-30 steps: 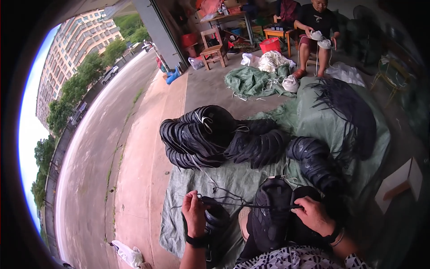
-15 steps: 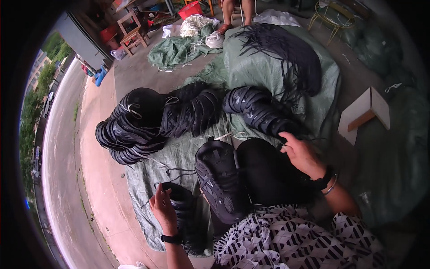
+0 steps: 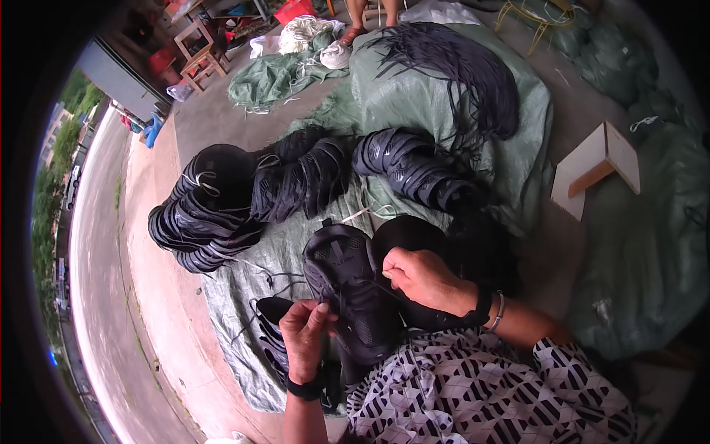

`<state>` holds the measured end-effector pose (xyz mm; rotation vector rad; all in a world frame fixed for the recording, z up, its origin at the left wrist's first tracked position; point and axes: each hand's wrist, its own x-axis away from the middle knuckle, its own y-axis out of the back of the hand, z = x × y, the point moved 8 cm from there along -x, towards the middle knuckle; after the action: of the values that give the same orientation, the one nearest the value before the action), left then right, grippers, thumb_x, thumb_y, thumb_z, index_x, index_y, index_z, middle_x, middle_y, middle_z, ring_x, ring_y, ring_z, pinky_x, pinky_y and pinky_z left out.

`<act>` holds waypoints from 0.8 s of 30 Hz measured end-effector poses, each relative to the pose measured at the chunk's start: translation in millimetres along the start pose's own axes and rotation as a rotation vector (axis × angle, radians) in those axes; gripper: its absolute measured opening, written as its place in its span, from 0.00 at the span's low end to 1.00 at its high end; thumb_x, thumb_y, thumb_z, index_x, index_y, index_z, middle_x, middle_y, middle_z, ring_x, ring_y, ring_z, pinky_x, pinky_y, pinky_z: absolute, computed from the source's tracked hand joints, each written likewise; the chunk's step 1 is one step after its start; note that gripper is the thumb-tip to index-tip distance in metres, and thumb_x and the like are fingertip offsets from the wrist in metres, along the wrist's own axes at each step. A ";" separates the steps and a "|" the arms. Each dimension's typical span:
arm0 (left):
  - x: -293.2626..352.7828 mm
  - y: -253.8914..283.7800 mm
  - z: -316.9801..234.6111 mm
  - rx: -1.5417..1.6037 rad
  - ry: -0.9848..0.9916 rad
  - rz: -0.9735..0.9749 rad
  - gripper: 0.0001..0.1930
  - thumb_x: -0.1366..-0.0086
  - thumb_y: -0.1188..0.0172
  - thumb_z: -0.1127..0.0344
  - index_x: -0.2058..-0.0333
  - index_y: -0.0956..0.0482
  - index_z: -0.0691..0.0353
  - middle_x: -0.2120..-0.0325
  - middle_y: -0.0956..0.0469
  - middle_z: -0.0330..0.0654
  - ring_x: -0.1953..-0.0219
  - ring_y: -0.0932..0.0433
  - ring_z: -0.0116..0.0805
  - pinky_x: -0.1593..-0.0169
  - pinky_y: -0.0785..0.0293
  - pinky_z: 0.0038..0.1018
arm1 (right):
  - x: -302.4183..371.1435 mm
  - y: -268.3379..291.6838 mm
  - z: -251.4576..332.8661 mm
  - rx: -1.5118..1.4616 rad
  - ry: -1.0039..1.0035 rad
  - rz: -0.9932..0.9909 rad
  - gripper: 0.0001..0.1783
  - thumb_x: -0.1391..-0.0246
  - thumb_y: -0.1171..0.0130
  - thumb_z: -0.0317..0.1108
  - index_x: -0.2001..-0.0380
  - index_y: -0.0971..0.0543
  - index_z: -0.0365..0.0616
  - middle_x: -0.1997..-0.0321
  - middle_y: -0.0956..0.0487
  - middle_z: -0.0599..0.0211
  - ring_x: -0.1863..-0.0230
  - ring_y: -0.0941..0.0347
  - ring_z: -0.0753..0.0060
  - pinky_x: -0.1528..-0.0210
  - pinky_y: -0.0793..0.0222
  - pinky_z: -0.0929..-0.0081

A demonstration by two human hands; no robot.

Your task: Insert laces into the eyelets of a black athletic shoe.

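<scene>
A black shoe upper (image 3: 346, 255) with dark laces rests on my lap, its padded opening facing away from me. Beside its left edge, my left hand (image 3: 305, 333) is closed in a pinch, thumb against fingers, on what looks like a dark shoelace. My right hand (image 3: 425, 280) is curled over the shoe's right side, thumb and forefinger pinched on a thin dark shoelace that runs to the lacing. The lace ends are hard to make out against the black material. Below my left hand lies a stack of black shoe uppers (image 3: 272, 344), partly covered by my wrist.
More nested black uppers lie ahead in a left bundle (image 3: 207, 214) and a right row (image 3: 407, 166), on a green tarp (image 3: 244, 311). Farther off are a heap of dark laces (image 3: 481, 81), white cords (image 3: 303, 33), a wooden chair (image 3: 200, 55) and another person's legs (image 3: 356, 15). A folded board (image 3: 603, 159) stands at right.
Both hands have come inward from wide apart to the two sides of the shoe upper. The whole view has shifted slightly.
</scene>
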<state>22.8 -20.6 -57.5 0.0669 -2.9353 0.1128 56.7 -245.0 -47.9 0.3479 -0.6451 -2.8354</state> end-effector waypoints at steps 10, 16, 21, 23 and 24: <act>-3.9 -13.7 -2.3 -0.275 -0.135 0.046 0.13 0.32 0.48 0.59 0.72 0.27 0.61 0.83 0.35 0.28 0.80 0.40 0.16 0.75 0.42 0.15 | -5.7 -18.4 3.5 0.274 0.004 0.113 0.04 0.48 0.47 0.25 0.68 0.31 0.41 0.77 0.23 0.56 0.74 0.24 0.50 0.73 0.29 0.61; 3.5 1.6 -0.7 -0.281 -0.110 -0.052 0.16 0.32 0.47 0.58 0.74 0.23 0.64 0.83 0.33 0.28 0.78 0.39 0.16 0.73 0.43 0.16 | -4.3 -21.1 -15.6 -0.296 -0.398 0.366 0.07 0.47 0.53 0.21 0.64 0.29 0.33 0.75 0.21 0.62 0.84 0.29 0.79 0.80 0.33 0.79; -2.2 14.2 -20.5 -0.207 -0.392 -0.241 0.13 0.33 0.46 0.61 0.68 0.22 0.67 0.68 0.25 0.38 0.68 0.29 0.23 0.65 0.31 0.19 | -3.7 -19.1 -14.0 -0.293 -0.374 0.331 0.08 0.47 0.55 0.22 0.65 0.28 0.34 0.77 0.22 0.62 0.85 0.29 0.78 0.82 0.34 0.79; -7.9 14.2 -15.4 -0.161 -0.333 -0.178 0.13 0.32 0.47 0.61 0.65 0.22 0.67 0.68 0.24 0.38 0.67 0.27 0.24 0.63 0.29 0.20 | -4.4 -19.3 -14.9 -0.283 -0.367 0.343 0.07 0.46 0.55 0.21 0.64 0.29 0.33 0.75 0.21 0.62 0.85 0.30 0.80 0.81 0.34 0.80; -10.9 11.3 -10.5 -0.111 -0.275 -0.108 0.13 0.32 0.49 0.61 0.62 0.23 0.67 0.68 0.22 0.38 0.66 0.24 0.25 0.62 0.27 0.21 | -4.3 -20.9 -15.7 -0.284 -0.366 0.347 0.07 0.46 0.55 0.21 0.64 0.29 0.33 0.75 0.21 0.62 0.85 0.30 0.80 0.81 0.34 0.80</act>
<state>35.0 -8.1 -50.2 0.2422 -3.1963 -0.0831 61.9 -231.7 -70.3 -0.3088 -0.3123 -2.6127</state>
